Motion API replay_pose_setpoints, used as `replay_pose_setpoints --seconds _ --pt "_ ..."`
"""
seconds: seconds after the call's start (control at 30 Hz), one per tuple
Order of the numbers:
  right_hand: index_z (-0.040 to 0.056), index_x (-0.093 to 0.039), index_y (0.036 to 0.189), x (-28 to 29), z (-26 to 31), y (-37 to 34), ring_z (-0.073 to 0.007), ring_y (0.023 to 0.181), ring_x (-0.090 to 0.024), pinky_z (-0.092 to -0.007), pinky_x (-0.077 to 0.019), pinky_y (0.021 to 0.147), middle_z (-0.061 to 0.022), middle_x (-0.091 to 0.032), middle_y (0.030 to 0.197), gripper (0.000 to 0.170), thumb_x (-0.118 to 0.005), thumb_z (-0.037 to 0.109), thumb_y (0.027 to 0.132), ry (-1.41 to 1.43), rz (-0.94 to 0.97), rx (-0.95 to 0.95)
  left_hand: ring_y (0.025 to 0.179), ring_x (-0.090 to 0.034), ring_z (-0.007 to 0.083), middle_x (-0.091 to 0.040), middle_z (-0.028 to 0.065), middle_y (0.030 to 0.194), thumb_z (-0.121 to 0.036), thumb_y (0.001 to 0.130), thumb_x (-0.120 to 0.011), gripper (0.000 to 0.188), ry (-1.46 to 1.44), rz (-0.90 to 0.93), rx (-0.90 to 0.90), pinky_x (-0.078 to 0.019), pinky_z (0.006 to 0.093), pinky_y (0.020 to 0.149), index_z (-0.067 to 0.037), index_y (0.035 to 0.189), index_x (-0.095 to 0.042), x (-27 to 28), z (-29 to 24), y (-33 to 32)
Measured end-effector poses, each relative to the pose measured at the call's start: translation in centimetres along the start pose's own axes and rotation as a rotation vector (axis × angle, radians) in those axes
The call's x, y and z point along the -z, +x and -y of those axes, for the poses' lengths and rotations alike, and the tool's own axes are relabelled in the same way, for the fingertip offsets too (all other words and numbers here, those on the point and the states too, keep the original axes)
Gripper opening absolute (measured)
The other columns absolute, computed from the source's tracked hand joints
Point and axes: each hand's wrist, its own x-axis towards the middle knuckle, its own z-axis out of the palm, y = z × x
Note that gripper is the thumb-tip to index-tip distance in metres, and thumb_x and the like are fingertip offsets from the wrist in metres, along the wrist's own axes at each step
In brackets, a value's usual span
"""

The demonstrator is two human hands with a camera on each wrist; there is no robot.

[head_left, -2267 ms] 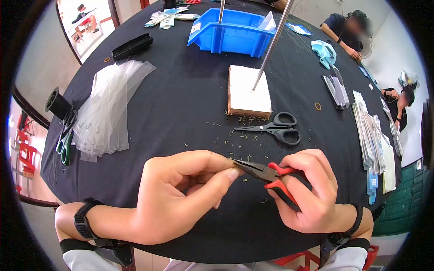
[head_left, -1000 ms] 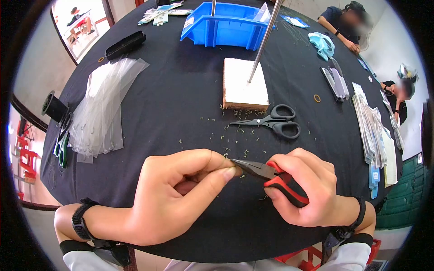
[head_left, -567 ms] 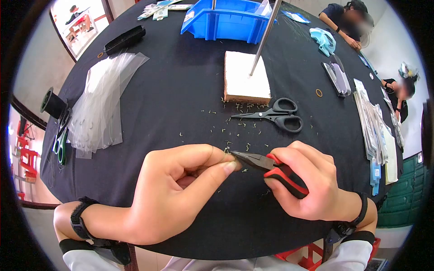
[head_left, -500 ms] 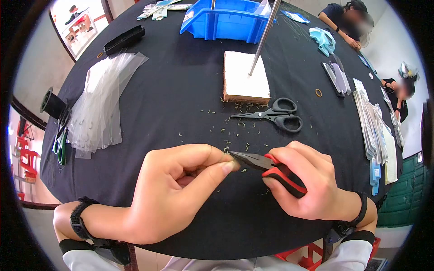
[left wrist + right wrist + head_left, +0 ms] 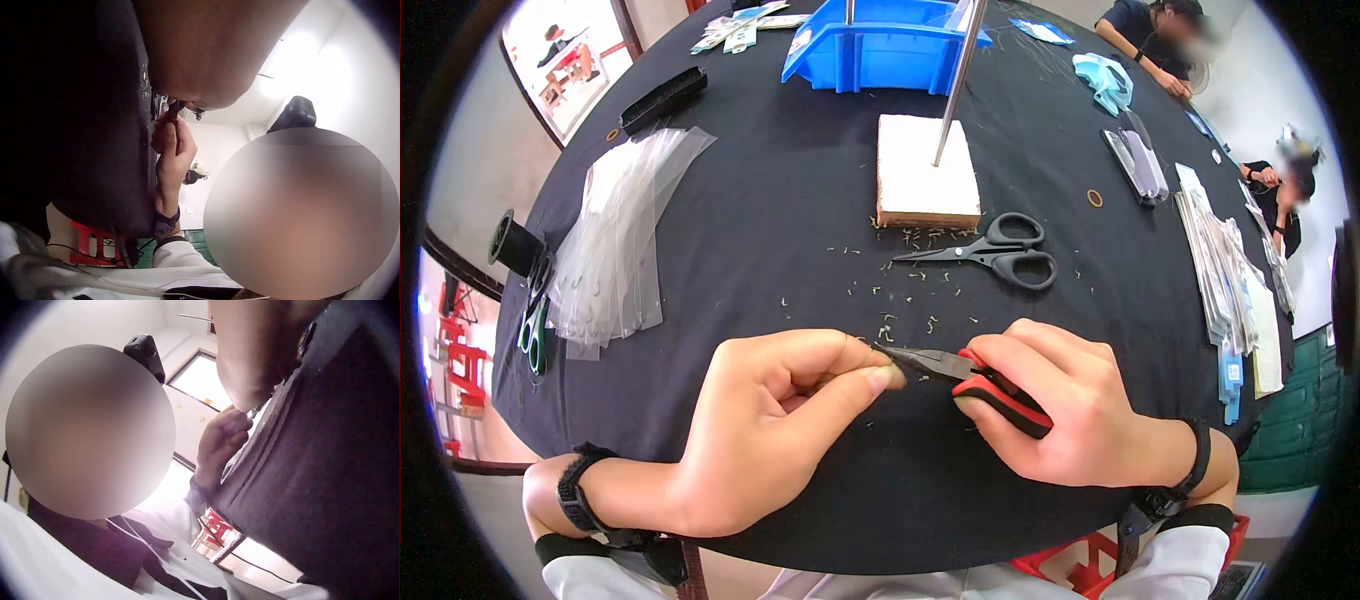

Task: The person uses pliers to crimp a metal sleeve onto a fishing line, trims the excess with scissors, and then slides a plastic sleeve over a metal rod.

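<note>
Right fingers (image 5: pixel 1025 370) grip pliers (image 5: pixel 946 365), handles (image 5: pixel 1002 405) closer than earlier; left fingers (image 5: pixel 825 350) pinch something unclear.

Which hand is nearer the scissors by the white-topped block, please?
Right: in the head view, the right hand is just below the scissors; the left hand is farther off, below and left.

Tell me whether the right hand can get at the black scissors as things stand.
Probably yes: the black scissors lie just beyond the right hand, with nothing tall between. However, that hand grips the red-handled pliers and would likely need to put them down first.
</note>
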Motion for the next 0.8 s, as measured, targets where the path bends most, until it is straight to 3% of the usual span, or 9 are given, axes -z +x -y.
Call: replay_pose_setpoints --seconds 0.17,0.47,0.67,0.7,0.8 --pt "-0.0017 -0.059 0.091 -0.1 -0.1 -0.1 -0.0226 0.057 -0.056 -0.0294 -0.0454 0.049 -0.0100 -0.056 0.072 0.029 -0.072 0.006 0.067 -0.002 0.002 0.010 0.048 -0.040 0.0005 -0.053 -0.0028 0.059 -0.012 0.087 -0.060 0.016 -0.004 0.011 0.024 -0.0269 0.0169 0.042 0.003 0.089 -0.067 -0.1 0.1 0.1" --pt "-0.0015 -0.059 0.091 -0.2 -0.1 -0.3 -0.0232 0.057 -0.057 -0.0300 -0.0459 0.050 -0.0098 -0.056 0.073 0.029 -0.073 0.007 0.067 -0.031 0.013 0.001 0.048 -0.039 0.0004 -0.054 -0.0029 0.060 -0.012 0.088 -0.059 0.017 -0.001 0.025 0.043 -0.0275 0.0163 0.042 0.002 0.089 -0.067 -0.2 0.1 0.1" --pt "-0.0022 -0.059 0.093 0.3 0.0 0.0 -0.0203 0.055 -0.054 -0.0275 -0.0428 0.049 -0.0091 -0.055 0.072 0.028 -0.070 0.004 0.068 0.110 -0.057 -0.030 0.050 -0.040 0.0004 -0.054 -0.0027 0.062 -0.013 0.089 -0.058 0.018 -0.042 0.032 0.001 -0.0274 0.0167 0.043 0.003 0.090 -0.065 0.1 -0.4 0.2" --pt "0.0005 -0.059 0.093 0.6 0.2 0.1 -0.0251 0.060 -0.059 -0.0309 -0.0485 0.053 -0.0099 -0.058 0.075 0.028 -0.071 0.011 0.071 0.108 -0.022 -0.071 0.050 -0.039 0.0005 -0.053 -0.0028 0.062 -0.014 0.089 -0.057 0.018 -0.042 0.037 0.000 -0.0274 0.0169 0.043 0.003 0.090 -0.064 0.2 -0.4 0.1" --pt "-0.0011 -0.059 0.095 1.0 0.2 0.2 -0.0221 0.061 -0.060 -0.0283 -0.0480 0.054 -0.0107 -0.060 0.078 0.025 -0.069 0.010 0.075 0.267 0.039 -0.148 0.051 -0.039 0.0007 -0.053 -0.0032 0.062 -0.014 0.089 -0.057 0.019 -0.032 0.038 -0.018 -0.0274 0.0172 0.044 0.003 0.091 -0.064 0.2 -0.3 0.2"
